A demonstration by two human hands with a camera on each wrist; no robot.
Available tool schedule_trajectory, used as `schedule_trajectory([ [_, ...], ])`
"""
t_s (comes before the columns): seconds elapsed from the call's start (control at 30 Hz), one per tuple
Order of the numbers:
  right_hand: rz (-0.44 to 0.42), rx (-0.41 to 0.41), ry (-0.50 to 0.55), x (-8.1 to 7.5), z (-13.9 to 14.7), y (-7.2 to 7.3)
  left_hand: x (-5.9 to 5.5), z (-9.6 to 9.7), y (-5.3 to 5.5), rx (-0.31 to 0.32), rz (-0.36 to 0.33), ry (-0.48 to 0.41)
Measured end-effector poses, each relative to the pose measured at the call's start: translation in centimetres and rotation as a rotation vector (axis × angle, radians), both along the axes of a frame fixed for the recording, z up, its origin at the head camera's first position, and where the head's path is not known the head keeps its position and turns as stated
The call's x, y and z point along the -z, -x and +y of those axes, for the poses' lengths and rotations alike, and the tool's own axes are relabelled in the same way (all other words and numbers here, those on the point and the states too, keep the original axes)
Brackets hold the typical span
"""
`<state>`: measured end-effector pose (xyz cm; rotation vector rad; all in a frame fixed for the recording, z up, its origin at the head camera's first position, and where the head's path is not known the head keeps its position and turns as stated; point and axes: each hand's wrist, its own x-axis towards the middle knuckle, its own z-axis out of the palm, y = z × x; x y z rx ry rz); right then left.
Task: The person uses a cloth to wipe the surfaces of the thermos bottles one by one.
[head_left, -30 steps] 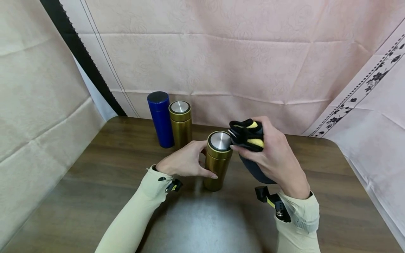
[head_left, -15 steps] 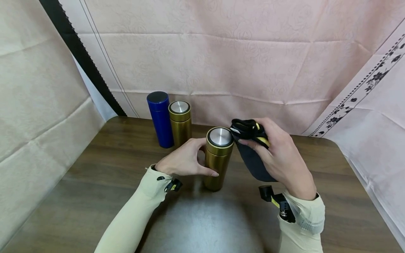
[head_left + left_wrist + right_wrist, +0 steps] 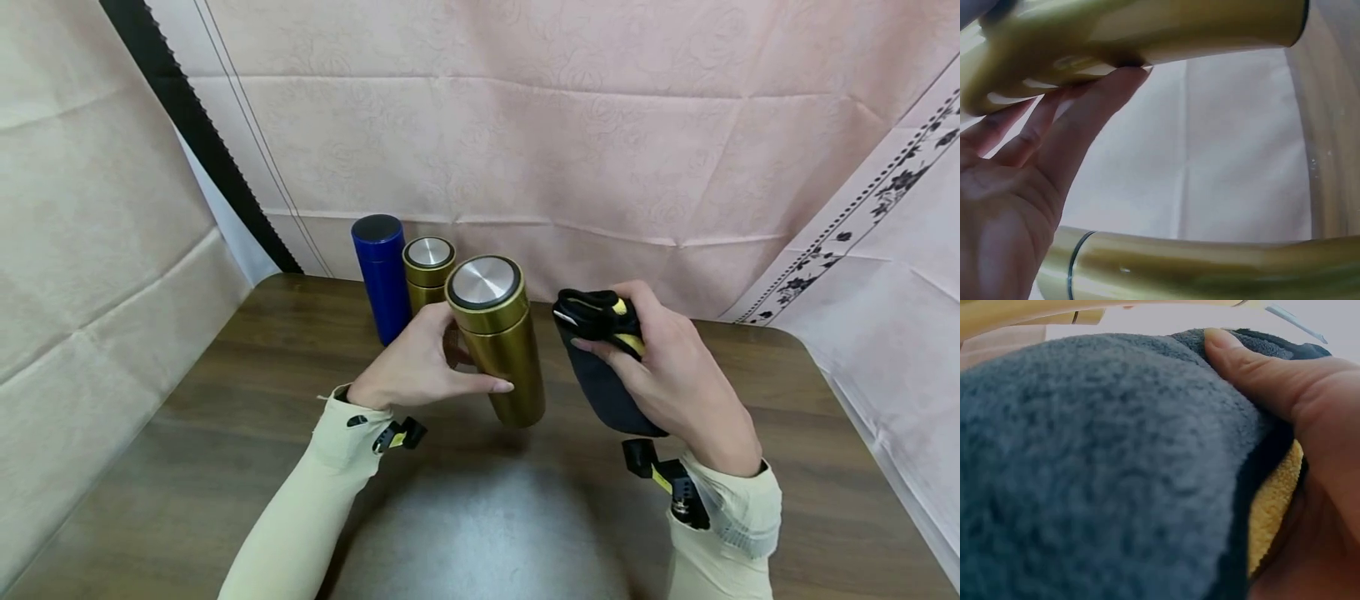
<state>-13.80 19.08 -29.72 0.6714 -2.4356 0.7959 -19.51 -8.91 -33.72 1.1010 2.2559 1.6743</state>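
My left hand (image 3: 420, 362) grips a gold thermos (image 3: 502, 350) with a brushed silver lid top. The thermos leans to the left and looks raised off the table. In the left wrist view the fingers (image 3: 1094, 106) reach along the held thermos (image 3: 1166, 31). On the right, my right hand (image 3: 675, 379) holds a folded dark grey cleaning cloth (image 3: 603, 387) with yellow inside, its thumb pressing the fuzzy cloth (image 3: 1104, 469) in the right wrist view. A gap separates cloth and thermos.
A blue thermos (image 3: 382, 287) and a second gold thermos (image 3: 427, 267) stand side by side at the back left of the wooden table (image 3: 225, 467). The left hand partly covers the second gold one. A pale fabric curtain (image 3: 562, 158) hangs behind the table.
The left hand has raised the gold thermos and brought it left, tilting it. The right hand with the cloth has drawn slightly right, away from the thermos it was beside.
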Motion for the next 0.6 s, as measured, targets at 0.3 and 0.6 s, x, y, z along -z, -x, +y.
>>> schedule_trajectory([
  [0.3,0.001,-0.025,0.006,-0.1,0.4,-0.1,-1.3,-1.3,-0.4,-0.025,0.091,-0.149],
  [0.6,-0.035,-0.039,0.015,-0.1,0.8,0.0,-1.9,-2.8,-0.5,-0.102,0.163,-0.253],
])
